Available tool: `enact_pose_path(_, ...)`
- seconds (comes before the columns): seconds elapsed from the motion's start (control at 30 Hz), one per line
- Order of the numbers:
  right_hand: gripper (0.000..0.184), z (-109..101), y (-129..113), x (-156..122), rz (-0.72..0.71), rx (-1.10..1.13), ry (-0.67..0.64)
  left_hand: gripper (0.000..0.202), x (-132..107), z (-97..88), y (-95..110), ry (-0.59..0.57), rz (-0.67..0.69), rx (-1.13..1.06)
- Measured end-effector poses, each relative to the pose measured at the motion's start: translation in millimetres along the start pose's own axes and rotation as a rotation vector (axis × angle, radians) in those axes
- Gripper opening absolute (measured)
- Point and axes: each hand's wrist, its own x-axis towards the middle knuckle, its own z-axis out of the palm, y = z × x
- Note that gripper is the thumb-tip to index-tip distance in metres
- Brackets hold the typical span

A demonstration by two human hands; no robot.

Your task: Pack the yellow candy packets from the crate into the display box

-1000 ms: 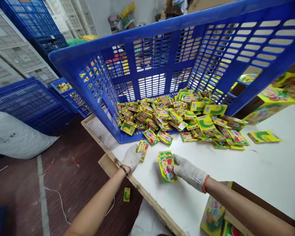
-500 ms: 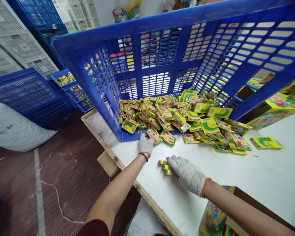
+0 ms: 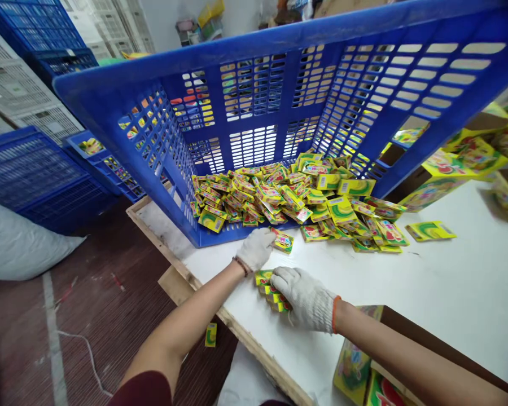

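Nearby, blue crate (image 3: 245,48), open carton (image 3: 351,369); heaped boxes (image 3: 275,195)

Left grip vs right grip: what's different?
The left grip is at a single flat box by the crate; the right grip holds a row of boxes. The left grip has a dark bracelet at its wrist; the right grip's glove has an orange cuff edge. Both wear whitish gloves.

Packets (image 3: 271,194) lie in the crate (image 3: 237,49) and on the table (image 3: 440,287).
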Motion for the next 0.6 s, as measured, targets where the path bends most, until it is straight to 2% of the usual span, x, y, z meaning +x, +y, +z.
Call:
enact_pose_path(0.13, 0.052, 0.0, -1.1, 1.9, 0.041, -0.071, -0.003, 0.019, 34.7, 7.1, 6.2, 0.021, -0.02, 0.061)
enact_pose_path(0.23, 0.066, 6.5, 4.5, 1.6, 0.084, -0.05, 0.049, 0.015, 35.4, 9.3, -0.1, 0.003, -0.071, 0.048)
enact_pose_path(0.37, 0.086, 27.2, 23.8, -4.1, 0.212, 0.003, 0.231, 0.012, 9.5, 9.8, -16.4, -0.029, -0.083, -0.088)
enact_pose_path(0.47, 0.11, 48.4, 43.5, -8.1, 0.333, 0.1, 0.34, 0.03, -20.6, 22.0, -16.7, 0.027, -0.102, -0.238)
enact_pose_path(0.53, 0.12, 60.5, 55.2, -6.9, 0.317, 0.162, 0.382, 0.043, -38.8, 38.5, -9.3, 0.091, -0.135, -0.305)
enact_pose_path(0.6, 0.121, 67.0, 62.6, -2.7, 0.199, 0.171, 0.435, 0.048, -51.3, 57.7, 0.3, 0.174, -0.16, -0.398)
